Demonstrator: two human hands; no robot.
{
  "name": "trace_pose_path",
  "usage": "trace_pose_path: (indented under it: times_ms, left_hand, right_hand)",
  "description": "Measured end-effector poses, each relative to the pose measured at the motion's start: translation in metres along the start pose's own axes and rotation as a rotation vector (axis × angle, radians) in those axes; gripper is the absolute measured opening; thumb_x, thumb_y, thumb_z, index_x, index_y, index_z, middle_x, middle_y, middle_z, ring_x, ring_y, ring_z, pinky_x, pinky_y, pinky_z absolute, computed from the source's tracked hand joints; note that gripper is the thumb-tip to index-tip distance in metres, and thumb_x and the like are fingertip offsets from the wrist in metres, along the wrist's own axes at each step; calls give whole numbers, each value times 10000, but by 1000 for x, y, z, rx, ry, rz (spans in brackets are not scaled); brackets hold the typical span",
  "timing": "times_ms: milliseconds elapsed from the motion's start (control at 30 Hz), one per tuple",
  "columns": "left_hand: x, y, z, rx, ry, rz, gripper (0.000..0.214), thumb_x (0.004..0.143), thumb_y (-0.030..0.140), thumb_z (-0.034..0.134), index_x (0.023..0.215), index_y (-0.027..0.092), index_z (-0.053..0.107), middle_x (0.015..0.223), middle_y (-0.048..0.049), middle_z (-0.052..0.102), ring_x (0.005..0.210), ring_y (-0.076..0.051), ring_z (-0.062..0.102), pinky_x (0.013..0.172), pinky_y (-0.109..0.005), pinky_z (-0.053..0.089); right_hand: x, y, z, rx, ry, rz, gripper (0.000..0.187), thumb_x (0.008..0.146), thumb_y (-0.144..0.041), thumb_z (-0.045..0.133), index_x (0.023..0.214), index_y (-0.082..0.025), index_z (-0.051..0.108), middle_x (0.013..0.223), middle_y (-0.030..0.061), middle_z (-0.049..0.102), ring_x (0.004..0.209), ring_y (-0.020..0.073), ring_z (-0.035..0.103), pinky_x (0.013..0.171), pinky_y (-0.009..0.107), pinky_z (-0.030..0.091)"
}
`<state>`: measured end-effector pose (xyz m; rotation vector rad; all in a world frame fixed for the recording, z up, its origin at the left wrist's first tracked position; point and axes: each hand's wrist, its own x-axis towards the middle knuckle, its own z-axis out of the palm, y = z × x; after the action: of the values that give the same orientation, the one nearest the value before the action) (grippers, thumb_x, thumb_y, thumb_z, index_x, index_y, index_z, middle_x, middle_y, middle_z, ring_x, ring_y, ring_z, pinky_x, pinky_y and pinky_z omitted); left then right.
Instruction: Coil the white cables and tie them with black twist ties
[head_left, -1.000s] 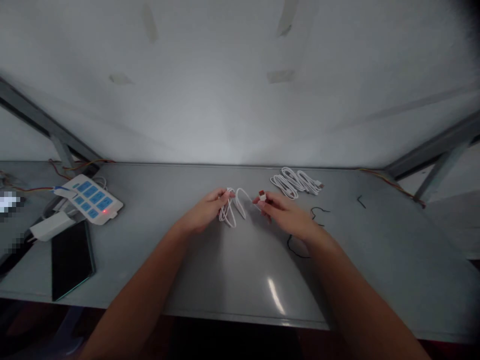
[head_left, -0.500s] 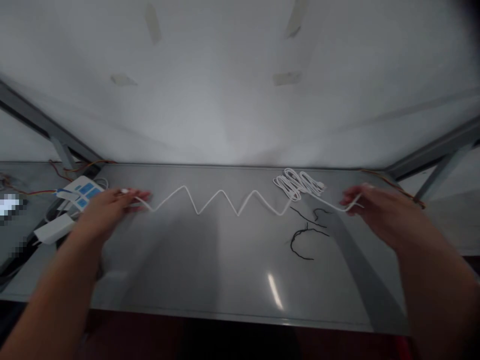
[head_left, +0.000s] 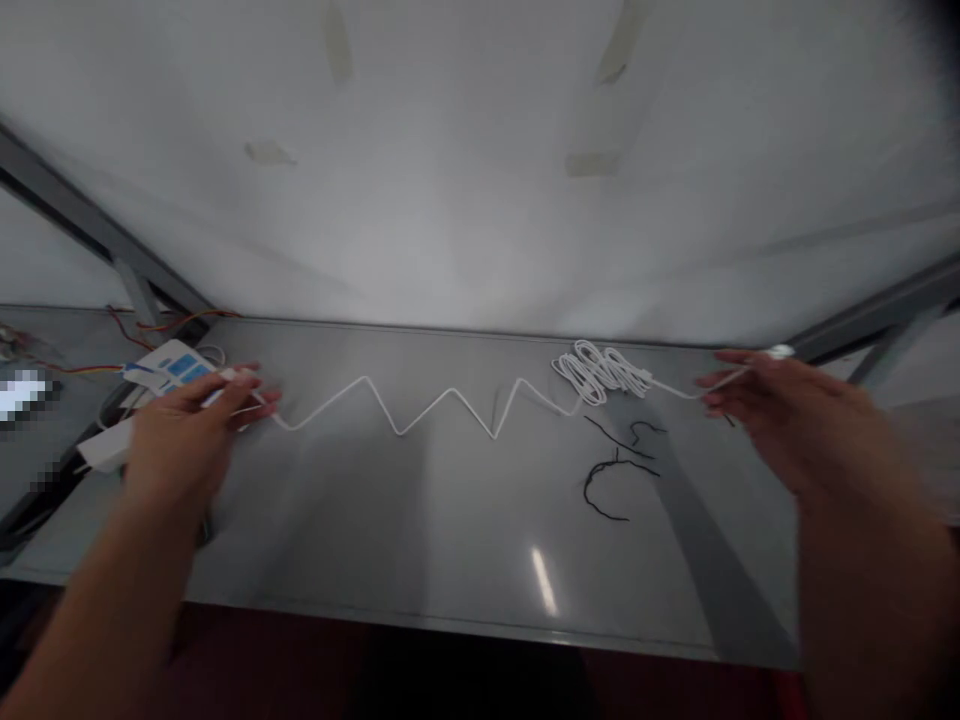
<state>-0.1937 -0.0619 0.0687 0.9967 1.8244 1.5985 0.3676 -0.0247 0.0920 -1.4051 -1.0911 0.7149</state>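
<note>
The left hand [head_left: 191, 420] is closed on one end of a white cable [head_left: 450, 408], and the fingers pinch it near the tip. The right hand [head_left: 780, 415] is half closed on the other end, and a white plug [head_left: 780, 352] sticks out above the fingers. Between the 2 hands the cable is pulled out long across a grey metal table [head_left: 450, 590], and it makes a zigzag with 3 peaks. I cannot tell if the zigzag touches the table.

Near the right part, the cable goes past a bundle of white cables [head_left: 596, 372] close to the back edge of the table. Thin black wires [head_left: 607, 480] lie just below this bundle, and the right hand is beside them.

The left hand is just beside a white power strip [head_left: 176, 365] with blue panels, and a white adapter [head_left: 105, 445] is partly under the hand. Any writing on these is too small to read. The table's back edge meets a wall [head_left: 465, 220] with pieces of tape [head_left: 592, 165]. The front edge runs below both hands, with a wide table area between it and the zigzag.
</note>
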Motion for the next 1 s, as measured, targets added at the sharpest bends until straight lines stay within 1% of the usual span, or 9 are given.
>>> trace_pose_path:
  times_ms: [67, 200, 267, 333, 433, 500, 633, 767, 1000]
  left_hand:
    - [-18, 7, 43, -52, -63, 24, 250, 786, 424, 820, 819, 199, 717, 1145, -29, 754, 801, -203, 754, 727, -393, 687]
    - [-36, 11, 123, -49, -298, 122, 319, 843, 480, 746, 922, 171, 747, 1148, -107, 740, 737, -180, 746, 612, -320, 656]
    - [-41, 9, 150, -47, -400, 198, 373, 892, 526, 672, 895, 161, 751, 1092, -112, 726, 710, -164, 724, 586, -297, 638]
    - [-45, 5, 166, -14, -462, 312, 366, 933, 503, 631, 935, 166, 774, 1087, -105, 692, 782, -162, 710, 650, -292, 638]
    - [-53, -2, 171, 77, -488, 465, 291, 961, 418, 623, 1071, 213, 799, 1002, -67, 670, 773, -141, 662, 695, -278, 600]
    - [-58, -6, 169, 118, -511, 508, 253, 948, 387, 651, 1083, 240, 808, 925, -45, 679, 741, -138, 644, 694, -273, 567]
    - [-70, -13, 170, 84, -581, 494, 180, 896, 387, 736, 990, 265, 830, 906, -50, 734, 809, -179, 678, 732, -291, 550]
    - [-80, -18, 174, 27, -690, 490, 183, 898, 412, 738, 993, 285, 830, 933, -56, 767, 862, -203, 701, 819, -343, 576]
    - [-83, -17, 177, -42, -731, 458, 150, 892, 370, 742, 964, 272, 830, 964, -60, 786, 904, -217, 720, 873, -384, 594]
  right_hand:
    - [-10, 0, 39, 109, -115, 31, 248, 824, -501, 777, 891, -265, 817, 796, 112, 735, 652, 219, 671, 619, 421, 514]
    - [-23, 12, 109, 39, -197, -8, 375, 872, -569, 700, 981, -219, 782, 769, 66, 717, 577, 180, 612, 565, 359, 513]
    - [-29, 21, 132, 0, -257, -46, 424, 890, -599, 647, 985, -204, 767, 783, 62, 713, 554, 163, 582, 524, 328, 480]
    - [-36, 30, 146, -75, -290, -146, 380, 915, -554, 626, 961, -206, 771, 866, 72, 726, 631, 170, 605, 580, 328, 491]
    - [-52, 40, 157, -174, -361, -297, 260, 922, -427, 638, 974, -226, 795, 874, 60, 715, 765, 197, 635, 680, 333, 498]
    - [-63, 43, 162, -174, -415, -329, 218, 919, -364, 640, 996, -236, 799, 845, 48, 703, 781, 200, 640, 680, 325, 492]
    - [-79, 46, 171, -105, -495, -323, 181, 919, -290, 633, 1018, -246, 779, 929, 52, 740, 838, 205, 672, 722, 324, 518]
    - [-82, 46, 172, -104, -500, -309, 176, 910, -266, 629, 1021, -251, 765, 984, 53, 770, 873, 211, 697, 797, 346, 542]
    - [-79, 44, 169, -65, -497, -224, 168, 882, -286, 657, 1001, -250, 769, 990, 51, 785, 888, 214, 723, 855, 370, 563]
